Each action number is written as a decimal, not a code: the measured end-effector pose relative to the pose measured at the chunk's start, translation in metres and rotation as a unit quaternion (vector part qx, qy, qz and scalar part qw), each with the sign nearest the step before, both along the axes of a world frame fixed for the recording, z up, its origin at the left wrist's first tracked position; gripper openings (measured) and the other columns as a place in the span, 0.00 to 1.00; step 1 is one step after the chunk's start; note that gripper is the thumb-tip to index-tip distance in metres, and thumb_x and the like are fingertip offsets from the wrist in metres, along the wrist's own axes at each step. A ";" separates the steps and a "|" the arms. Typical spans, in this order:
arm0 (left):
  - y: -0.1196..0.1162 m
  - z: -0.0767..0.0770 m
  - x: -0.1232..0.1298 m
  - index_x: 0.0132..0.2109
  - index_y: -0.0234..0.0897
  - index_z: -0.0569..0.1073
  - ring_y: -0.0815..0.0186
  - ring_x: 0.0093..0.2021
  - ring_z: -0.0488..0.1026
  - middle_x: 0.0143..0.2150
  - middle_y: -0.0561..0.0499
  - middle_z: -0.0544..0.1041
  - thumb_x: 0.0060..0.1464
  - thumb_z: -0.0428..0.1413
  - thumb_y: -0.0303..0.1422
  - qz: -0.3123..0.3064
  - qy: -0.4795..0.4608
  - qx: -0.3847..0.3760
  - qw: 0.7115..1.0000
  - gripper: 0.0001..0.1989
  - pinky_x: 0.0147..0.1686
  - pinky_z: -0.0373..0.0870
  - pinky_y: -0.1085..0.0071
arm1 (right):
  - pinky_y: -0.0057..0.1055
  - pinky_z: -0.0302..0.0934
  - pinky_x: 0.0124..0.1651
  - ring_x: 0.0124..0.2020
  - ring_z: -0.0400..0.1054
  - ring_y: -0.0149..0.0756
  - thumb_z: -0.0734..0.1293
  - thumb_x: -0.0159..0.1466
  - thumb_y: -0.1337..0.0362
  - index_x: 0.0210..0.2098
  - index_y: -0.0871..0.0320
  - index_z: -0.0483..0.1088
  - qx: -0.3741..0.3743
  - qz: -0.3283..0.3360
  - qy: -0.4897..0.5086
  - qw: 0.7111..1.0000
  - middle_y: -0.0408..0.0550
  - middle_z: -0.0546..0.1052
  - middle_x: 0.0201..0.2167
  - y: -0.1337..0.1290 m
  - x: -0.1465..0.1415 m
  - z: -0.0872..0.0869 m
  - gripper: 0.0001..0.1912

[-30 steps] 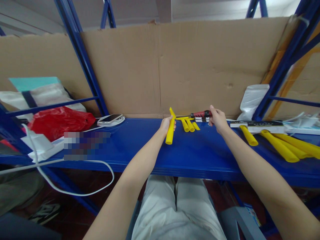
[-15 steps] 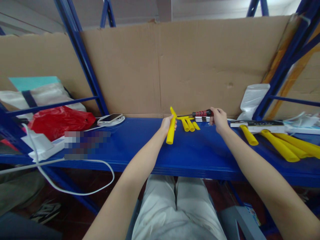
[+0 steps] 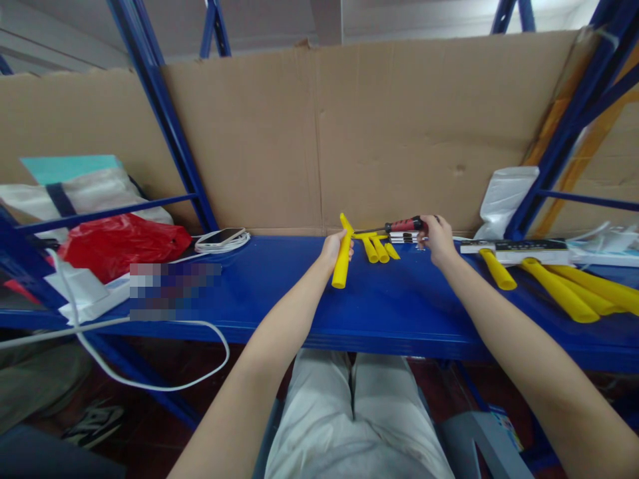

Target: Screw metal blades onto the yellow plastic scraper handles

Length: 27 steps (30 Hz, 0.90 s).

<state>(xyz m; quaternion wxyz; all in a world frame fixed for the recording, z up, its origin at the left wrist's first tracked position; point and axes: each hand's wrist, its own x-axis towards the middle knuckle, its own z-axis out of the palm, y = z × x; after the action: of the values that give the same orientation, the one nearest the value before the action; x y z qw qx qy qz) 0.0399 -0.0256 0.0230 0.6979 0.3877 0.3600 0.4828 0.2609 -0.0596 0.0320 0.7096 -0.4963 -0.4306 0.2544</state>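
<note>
My left hand [image 3: 332,249] is closed round a yellow plastic tube with a crosspiece at its top [image 3: 342,261], held tilted above the blue shelf. My right hand [image 3: 437,238] grips the end of a red and black handled screwdriver [image 3: 403,225]. The screwdriver lies nearly level, its shaft pointing left, and the tip meets or passes behind the top of the yellow piece; I cannot tell which. Between my hands several smaller yellow pieces [image 3: 378,250] lie on the shelf. Dark and white thin items [image 3: 403,237] lie under the screwdriver handle.
More yellow tubes [image 3: 562,293] lie at the right, beside a long white and black box [image 3: 516,253]. At the left are a phone [image 3: 224,236] on a coiled cable, a red plastic bag [image 3: 122,243] and a power strip [image 3: 94,305]. Cardboard [image 3: 389,133] stands behind the blue shelf [image 3: 279,286].
My right hand's fingers have shifted slightly on the screwdriver's handle. The yellow tube in my left hand stays in the same place.
</note>
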 end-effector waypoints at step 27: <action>0.000 -0.003 0.002 0.33 0.36 0.66 0.73 0.11 0.57 0.18 0.56 0.64 0.66 0.44 0.34 -0.008 0.024 0.008 1.000 0.13 0.11 0.51 0.77 | 0.26 0.48 0.13 0.13 0.56 0.28 0.69 0.60 0.50 0.28 0.53 0.60 0.008 -0.002 0.003 1.000 0.36 0.63 0.14 0.001 0.003 0.001 0.17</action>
<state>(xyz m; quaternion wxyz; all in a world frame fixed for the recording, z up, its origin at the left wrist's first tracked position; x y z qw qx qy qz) 0.0419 -0.0251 0.0200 0.6898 0.4080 0.3695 0.4703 0.2635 -0.0589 0.0330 0.7157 -0.4906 -0.4293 0.2507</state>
